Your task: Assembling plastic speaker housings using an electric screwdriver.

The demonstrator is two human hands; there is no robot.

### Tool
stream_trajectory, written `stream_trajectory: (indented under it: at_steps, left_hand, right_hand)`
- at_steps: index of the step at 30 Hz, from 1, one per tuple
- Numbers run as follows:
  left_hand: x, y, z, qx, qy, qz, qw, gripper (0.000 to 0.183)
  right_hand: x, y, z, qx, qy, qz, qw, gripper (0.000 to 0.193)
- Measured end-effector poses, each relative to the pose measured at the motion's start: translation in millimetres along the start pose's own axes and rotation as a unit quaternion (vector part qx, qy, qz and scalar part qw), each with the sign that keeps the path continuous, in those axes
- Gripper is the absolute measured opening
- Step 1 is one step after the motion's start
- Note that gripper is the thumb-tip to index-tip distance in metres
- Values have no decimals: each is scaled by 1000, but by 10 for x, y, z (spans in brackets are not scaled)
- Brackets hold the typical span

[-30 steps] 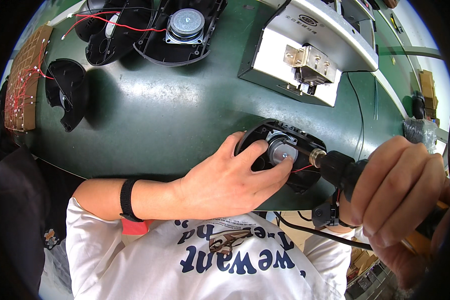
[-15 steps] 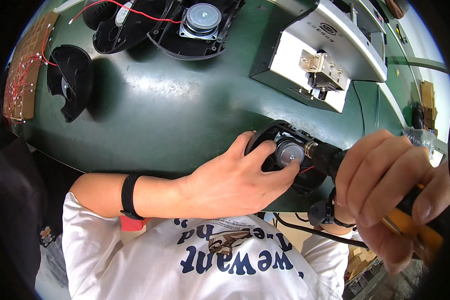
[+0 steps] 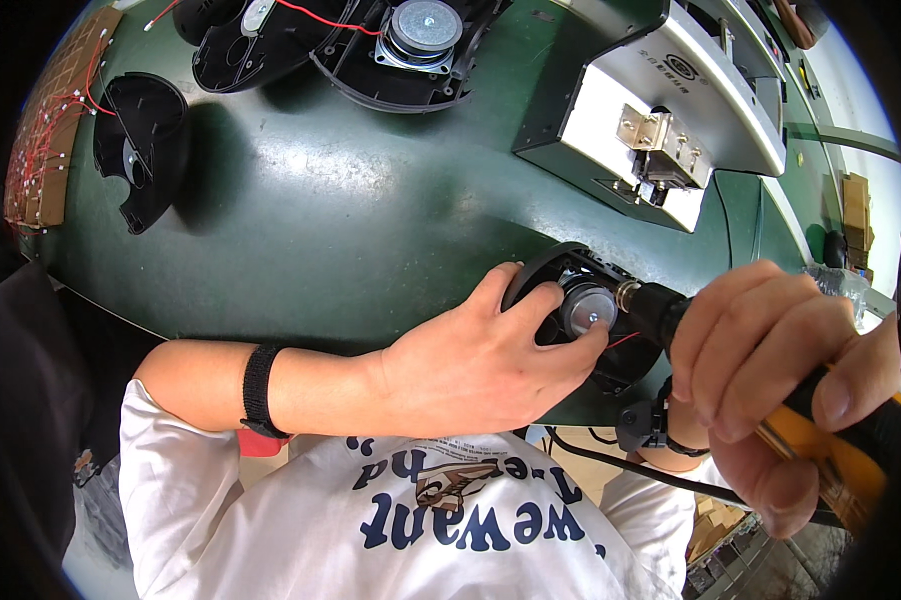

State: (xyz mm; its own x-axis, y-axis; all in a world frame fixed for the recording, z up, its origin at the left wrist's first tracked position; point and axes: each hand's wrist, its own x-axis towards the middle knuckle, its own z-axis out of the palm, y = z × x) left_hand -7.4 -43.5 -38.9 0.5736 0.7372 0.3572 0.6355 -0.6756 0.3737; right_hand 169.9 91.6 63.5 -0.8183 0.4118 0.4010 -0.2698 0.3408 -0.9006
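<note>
Near the table's front edge, my left hand [image 3: 491,355] is closed on a black plastic speaker housing [image 3: 543,268], fingers over its rim and against the round silver speaker driver [image 3: 588,310] inside. My right hand [image 3: 771,360] is wrapped round a black and yellow electric screwdriver [image 3: 661,312]. Its metal nose meets the right side of the driver, by the driver's mounting edge. The bit's tip and any screw under it are too small to make out. A short red wire [image 3: 623,340] shows beside the driver.
A silver-white bench machine [image 3: 661,90] with a metal bracket stands at the back right. More black housings, one with a driver [image 3: 426,30], lie at the back. A black shell [image 3: 146,150] sits at left beside a cardboard tray [image 3: 49,190] of red wires. A black cable [image 3: 651,470] crosses below my right wrist.
The view has turned slightly, so the machine and the far housings sit a little differently. My hands, the housing and the screwdriver keep nearly the same positions relative to one another.
</note>
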Motion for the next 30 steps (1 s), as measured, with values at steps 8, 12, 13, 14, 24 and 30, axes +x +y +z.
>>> stream_trajectory:
  at_steps: [8,12,13,14,24,30]
  left_hand:
    - [35,-26,-24,-16,20,12,1000,35]
    - [33,-28,-16,-24,26,13,999,37]
    - [38,-22,-13,-24,26,14,999,37]
    - [38,-14,-10,-18,22,14,999,37]
    - [42,-17,-21,-6,29,18,999,38]
    - [40,-7,-29,-3,23,20,1000,36]
  right_hand:
    - [22,-6,163,-11,11,4,1000,53]
    - [69,24,191,-18,16,5,1000,52]
    - [96,43,204,-21,17,6,1000,51]
    - [97,36,226,-22,18,6,1000,51]
    - [-4,-88,139,-43,27,9,999,49]
    - [-3,-45,151,-19,14,6,1000,47]
